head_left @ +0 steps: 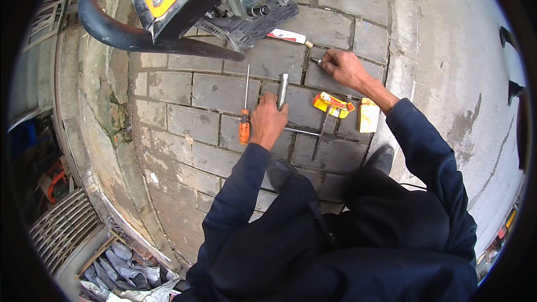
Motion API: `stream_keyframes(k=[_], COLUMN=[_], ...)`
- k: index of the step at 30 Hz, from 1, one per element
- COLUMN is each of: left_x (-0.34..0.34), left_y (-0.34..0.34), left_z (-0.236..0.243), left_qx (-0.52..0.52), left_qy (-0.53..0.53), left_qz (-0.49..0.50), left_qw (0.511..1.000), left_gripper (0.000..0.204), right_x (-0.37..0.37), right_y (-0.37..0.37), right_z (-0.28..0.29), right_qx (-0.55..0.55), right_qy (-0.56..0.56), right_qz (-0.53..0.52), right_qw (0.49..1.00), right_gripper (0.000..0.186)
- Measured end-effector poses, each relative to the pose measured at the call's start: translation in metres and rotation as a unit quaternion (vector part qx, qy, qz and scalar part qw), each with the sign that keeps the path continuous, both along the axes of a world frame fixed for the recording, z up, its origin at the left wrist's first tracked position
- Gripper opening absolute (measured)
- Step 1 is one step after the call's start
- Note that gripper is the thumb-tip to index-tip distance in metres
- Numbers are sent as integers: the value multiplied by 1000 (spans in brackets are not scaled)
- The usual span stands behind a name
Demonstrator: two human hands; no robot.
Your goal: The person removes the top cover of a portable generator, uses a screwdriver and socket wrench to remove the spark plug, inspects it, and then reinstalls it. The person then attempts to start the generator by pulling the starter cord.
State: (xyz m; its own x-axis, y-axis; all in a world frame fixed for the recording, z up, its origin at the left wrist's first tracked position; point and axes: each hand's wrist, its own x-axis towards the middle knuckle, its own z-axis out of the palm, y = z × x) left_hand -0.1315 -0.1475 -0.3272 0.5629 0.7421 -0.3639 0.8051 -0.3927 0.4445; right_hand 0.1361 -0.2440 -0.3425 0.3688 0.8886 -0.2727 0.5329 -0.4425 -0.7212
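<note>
On the stone paving, my left hand [269, 121] has its fingers closed at the lower end of a silver tube socket [283, 88]. A T-handle wrench [317, 144] lies to the right, its shaft running toward this hand. Just left of the hand is a screwdriver [244, 127] with an orange handle, its blade pointing away from me. Farther right, my right hand [342, 69] pinches a small dark metal piece [316, 61] that looks like a spark plug. Its other end is hidden by the fingers.
A crumpled yellow-and-red package [334, 100] and a yellow box [368, 116] lie near my right foot. Beyond my hands are a white-and-red tube [288, 36] and a machine's engine [254, 5] under an orange cover. A black bar [120, 36] juts out at upper left.
</note>
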Motion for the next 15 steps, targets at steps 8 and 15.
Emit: stream_keyframes(k=[8, 15], left_x=[-6, 53], left_y=[25, 31], left_z=[99, 181], left_qx=[-353, -380], left_qy=[-299, -460], left_qz=[193, 211], left_qw=[865, 774], left_gripper=[24, 14], right_x=[-51, -84], right_y=[6, -2], right_z=[106, 178], right_qx=[45, 220], right_qy=[233, 131], right_qz=[27, 31], right_qw=[971, 966], right_gripper=[30, 45])
